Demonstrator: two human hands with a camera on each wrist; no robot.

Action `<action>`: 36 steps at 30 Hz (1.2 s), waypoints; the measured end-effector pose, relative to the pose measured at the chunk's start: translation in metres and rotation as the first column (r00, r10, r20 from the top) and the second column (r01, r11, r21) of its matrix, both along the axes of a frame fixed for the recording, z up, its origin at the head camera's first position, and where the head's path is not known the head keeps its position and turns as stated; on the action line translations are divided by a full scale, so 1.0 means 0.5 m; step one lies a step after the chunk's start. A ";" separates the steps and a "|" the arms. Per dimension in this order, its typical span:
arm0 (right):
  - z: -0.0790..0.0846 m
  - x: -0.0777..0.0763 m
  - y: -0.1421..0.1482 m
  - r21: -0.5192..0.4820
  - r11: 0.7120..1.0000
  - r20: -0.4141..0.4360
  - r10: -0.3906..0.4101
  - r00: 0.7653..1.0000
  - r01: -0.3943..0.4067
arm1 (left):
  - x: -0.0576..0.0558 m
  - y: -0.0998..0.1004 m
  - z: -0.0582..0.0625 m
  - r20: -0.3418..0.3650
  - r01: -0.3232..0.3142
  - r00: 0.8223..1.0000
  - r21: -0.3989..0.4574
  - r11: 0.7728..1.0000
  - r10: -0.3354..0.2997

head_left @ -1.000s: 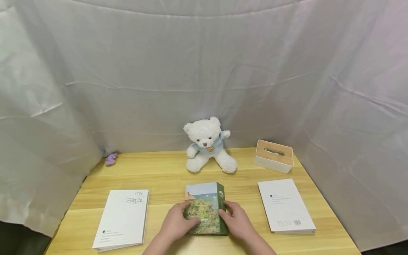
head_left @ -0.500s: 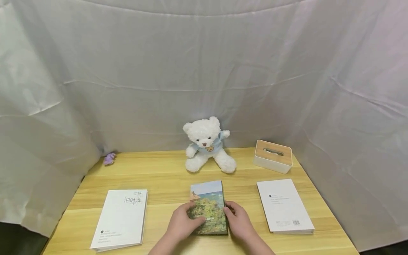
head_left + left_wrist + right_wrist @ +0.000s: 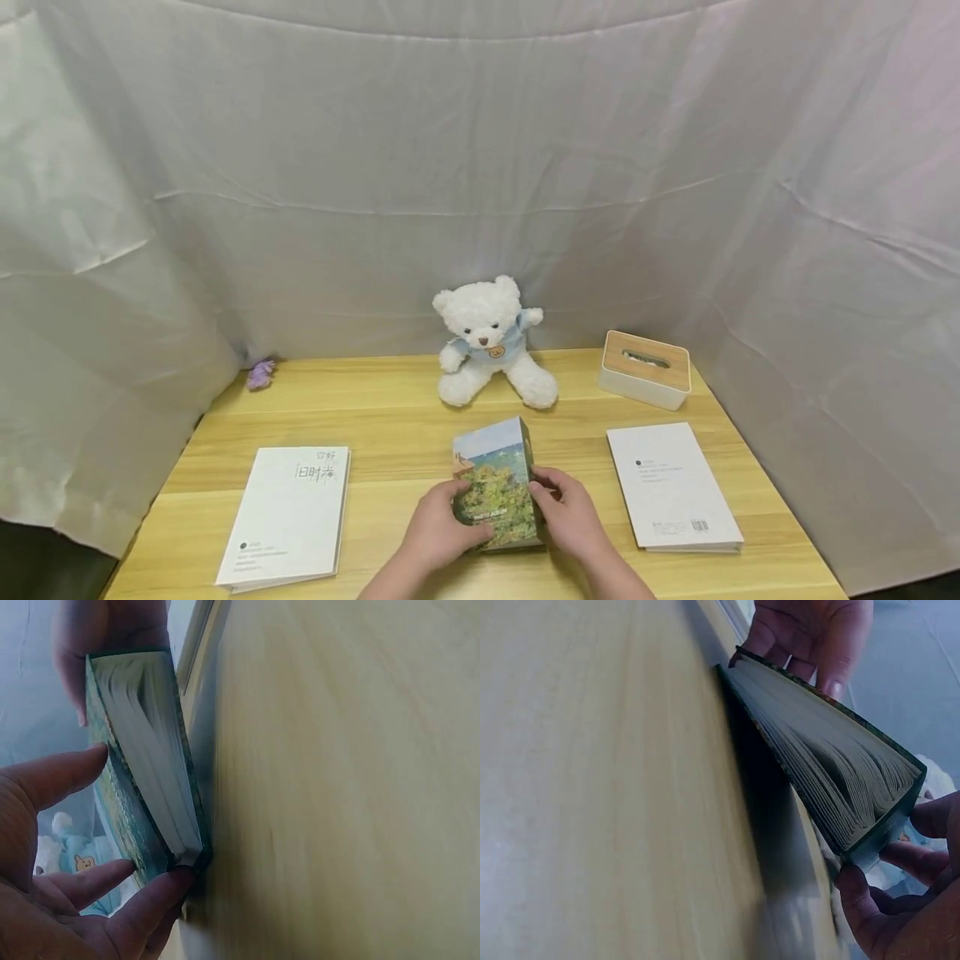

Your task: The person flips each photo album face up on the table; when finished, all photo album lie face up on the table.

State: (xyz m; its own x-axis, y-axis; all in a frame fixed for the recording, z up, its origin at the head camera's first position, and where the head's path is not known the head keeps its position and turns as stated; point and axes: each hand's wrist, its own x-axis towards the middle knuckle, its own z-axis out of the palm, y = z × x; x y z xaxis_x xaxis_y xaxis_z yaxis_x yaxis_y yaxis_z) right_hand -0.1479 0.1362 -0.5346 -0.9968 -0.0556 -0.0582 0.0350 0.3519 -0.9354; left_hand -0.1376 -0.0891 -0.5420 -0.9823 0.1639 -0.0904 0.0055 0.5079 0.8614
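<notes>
Between both hands is a photo album point(image 3: 495, 492) with a painted seaside-garden cover and a dark green spine. My left hand point(image 3: 438, 521) grips its left edge, the thumb lying on the front cover. The spine side is held by my right hand point(image 3: 566, 512), fingers curled at the edge. In the left wrist view the album's pages point(image 3: 146, 735) show between its covers, and left fingers point(image 3: 150, 904) reach its lower corner. The right wrist view shows the album point(image 3: 832, 750) tilted over the table with a dark shadow beneath, the right hand point(image 3: 907, 915) pinching the spine end.
A white album point(image 3: 288, 517) lies to the left and another white album point(image 3: 675, 487) to the right. Behind sit a white teddy bear point(image 3: 487, 342), a tissue box point(image 3: 643, 369) with a wooden lid and a small purple object point(image 3: 260, 375). Grey curtains point(image 3: 480, 167) enclose the wooden table point(image 3: 375, 425).
The patterned album has shifted slightly right and turned in both hands. Its green spine, wide in view a second ago, now shows as a narrower strip. The left hand has moved right with it.
</notes>
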 end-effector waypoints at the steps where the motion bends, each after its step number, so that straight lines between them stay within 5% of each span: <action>1: 0.002 0.000 0.001 -0.008 1.000 -0.002 -0.003 1.000 0.003 | 0.000 0.002 -0.001 -0.001 -0.001 1.000 -0.004 1.000 0.001; 13: 0.012 0.010 0.002 -0.076 0.996 -0.005 -0.049 0.999 0.049 | -0.010 0.010 0.018 0.034 0.060 0.998 -0.042 0.997 -0.058; 36: 0.045 0.019 0.005 0.099 0.995 -0.076 -0.008 0.997 0.016 | -0.015 0.017 0.019 0.004 0.124 0.992 -0.027 0.992 -0.123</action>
